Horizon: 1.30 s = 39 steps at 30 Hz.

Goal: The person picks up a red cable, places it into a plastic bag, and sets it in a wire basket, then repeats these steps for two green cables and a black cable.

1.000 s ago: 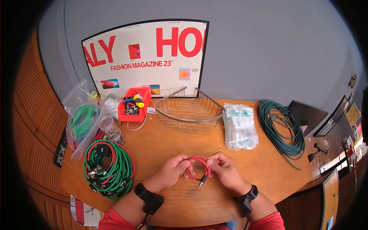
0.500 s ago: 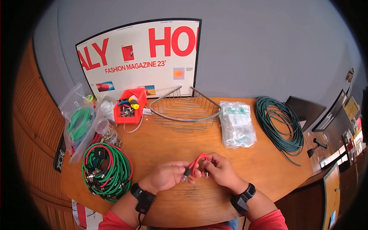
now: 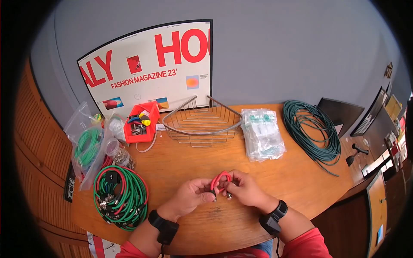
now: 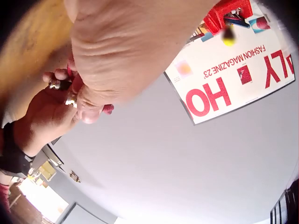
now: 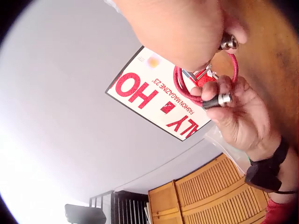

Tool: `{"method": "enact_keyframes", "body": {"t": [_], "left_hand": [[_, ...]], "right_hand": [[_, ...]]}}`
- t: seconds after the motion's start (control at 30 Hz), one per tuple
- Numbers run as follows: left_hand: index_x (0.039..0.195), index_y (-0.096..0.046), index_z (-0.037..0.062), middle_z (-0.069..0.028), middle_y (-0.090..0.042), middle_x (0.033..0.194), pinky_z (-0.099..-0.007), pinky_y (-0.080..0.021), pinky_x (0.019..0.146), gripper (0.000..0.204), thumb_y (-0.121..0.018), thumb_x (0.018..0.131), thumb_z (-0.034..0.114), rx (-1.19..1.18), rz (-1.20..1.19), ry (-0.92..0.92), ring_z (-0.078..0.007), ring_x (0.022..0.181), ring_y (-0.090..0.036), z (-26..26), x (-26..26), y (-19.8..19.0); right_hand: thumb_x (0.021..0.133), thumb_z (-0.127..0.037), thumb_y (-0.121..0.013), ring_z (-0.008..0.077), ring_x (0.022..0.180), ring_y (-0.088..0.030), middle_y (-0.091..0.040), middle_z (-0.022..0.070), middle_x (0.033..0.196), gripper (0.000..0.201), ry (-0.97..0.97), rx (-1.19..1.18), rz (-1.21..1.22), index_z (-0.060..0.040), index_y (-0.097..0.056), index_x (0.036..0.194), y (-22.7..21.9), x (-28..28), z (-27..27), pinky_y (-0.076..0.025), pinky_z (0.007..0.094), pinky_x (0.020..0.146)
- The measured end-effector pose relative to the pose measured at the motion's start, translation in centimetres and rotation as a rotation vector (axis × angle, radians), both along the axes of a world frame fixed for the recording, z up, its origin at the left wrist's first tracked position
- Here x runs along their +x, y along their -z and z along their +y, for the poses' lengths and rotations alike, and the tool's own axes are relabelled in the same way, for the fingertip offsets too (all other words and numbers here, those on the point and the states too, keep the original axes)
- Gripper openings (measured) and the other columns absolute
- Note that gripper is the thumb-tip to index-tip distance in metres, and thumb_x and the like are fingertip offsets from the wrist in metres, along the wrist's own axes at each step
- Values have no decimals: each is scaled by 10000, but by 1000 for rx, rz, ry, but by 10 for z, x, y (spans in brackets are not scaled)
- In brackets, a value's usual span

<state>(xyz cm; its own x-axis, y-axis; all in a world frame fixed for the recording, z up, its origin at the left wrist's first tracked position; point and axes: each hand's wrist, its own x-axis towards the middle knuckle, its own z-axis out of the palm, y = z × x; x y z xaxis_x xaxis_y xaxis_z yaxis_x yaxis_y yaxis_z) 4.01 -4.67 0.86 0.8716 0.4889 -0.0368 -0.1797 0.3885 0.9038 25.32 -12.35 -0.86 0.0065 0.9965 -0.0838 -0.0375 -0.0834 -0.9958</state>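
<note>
A short red cable (image 3: pixel 221 175) with a metal connector at each end is bent into a small loop between my hands, over the near part of the table. My left hand (image 3: pixel 194 197) pinches it near one end, beside a black-sleeved connector (image 5: pixel 217 101) that shows between thumb and fingers in the right wrist view. Across from it, my right hand (image 3: pixel 248 190) holds the other end, its silver connector (image 5: pixel 229 42) poking out below the fingers. In the left wrist view, my left hand (image 4: pixel 126 46) hides much of the cable.
Green and red coiled cables (image 3: pixel 138 195) lie left on the wooden table (image 3: pixel 258 219). Behind them are a jar (image 3: pixel 120 154), a bag of green cable (image 3: pixel 88 146) and a red bin (image 3: pixel 142 134). A wire basket (image 3: pixel 202 133), clear packets (image 3: pixel 263 135) and dark green cable (image 3: pixel 297 137) line the back.
The red cable has gone from a round loop to a tighter bend, its two ends now nearer each other. My left fingers, straighter half a second ago, have closed in on their end. The view has shifted right.
</note>
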Motion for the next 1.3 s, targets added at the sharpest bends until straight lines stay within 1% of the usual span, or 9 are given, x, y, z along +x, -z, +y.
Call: {"method": "enact_keyframes", "body": {"t": [0.2,0.27,0.4,0.5,0.7,0.77,0.93,1.17,1.3], "left_hand": [[1187,-614,14,-37,-678,1051,-257,-528,843,300,-715,904,9,388,138,-419,-111,934,-640,4,5,17],[1186,-602,14,-52,-679,1022,-261,-535,802,301,-684,899,-24,728,491,-557,-113,916,-644,0,5,12],[1171,-604,18,-66,-678,1022,-263,-533,767,286,-661,896,-36,857,336,-612,-114,902,-643,7,5,24],[1081,-640,19,-74,-705,1017,-287,-534,707,201,-698,889,29,849,485,-536,-146,828,-659,8,3,16],[1254,-578,12,-73,-698,1144,-278,-523,781,316,-656,968,120,482,175,-341,-127,949,-647,16,-1,20],[1363,-525,-1,-96,-685,1200,-284,-511,838,420,-586,1035,255,231,209,-230,-143,1020,-637,15,-4,8],[1367,-531,-28,-129,-676,1234,-306,-494,888,520,-447,1079,396,218,155,-145,-165,1065,-630,18,-9,7],[1303,-588,-39,-131,-677,1233,-320,-486,922,550,-397,1086,428,40,76,71,-170,1078,-626,19,-15,12],[1309,-588,-29,-123,-679,1221,-312,-492,918,486,-451,1079,376,139,127,145,-159,1056,-629,18,-13,9]], "right_hand": [[981,-78,-649,78,738,-646,-679,36,859,119,-19,-19,127,-7,-605,1065,-13,-14,-7,-529,230,646],[974,-76,-663,72,750,-646,-679,31,870,138,-27,-21,152,-4,-607,1078,-12,-23,-11,-528,229,652],[938,8,-678,74,862,-654,-661,32,967,188,-68,17,-29,9,-588,1103,-12,-27,-13,-548,220,736],[925,23,-687,83,884,-651,-658,37,981,241,-84,18,-81,6,-575,1139,-9,-19,-11,-544,226,766],[934,65,-640,139,899,-662,-643,93,1077,327,18,94,239,4,-514,1230,-14,-2,-4,-561,272,784],[941,61,-630,142,898,-662,-644,94,1077,321,39,90,275,3,-513,1235,-9,1,-1,-562,274,781],[955,41,-618,135,887,-657,-644,90,1083,317,49,54,302,1,-510,1250,-8,2,0,-563,272,762],[950,-14,-665,91,836,-621,-648,58,1045,288,108,114,79,15,-570,1220,-2,5,0,-530,235,720],[945,-53,-697,51,804,-594,-656,24,999,218,169,167,-172,15,-636,1143,-5,3,0,-503,213,696]]}}
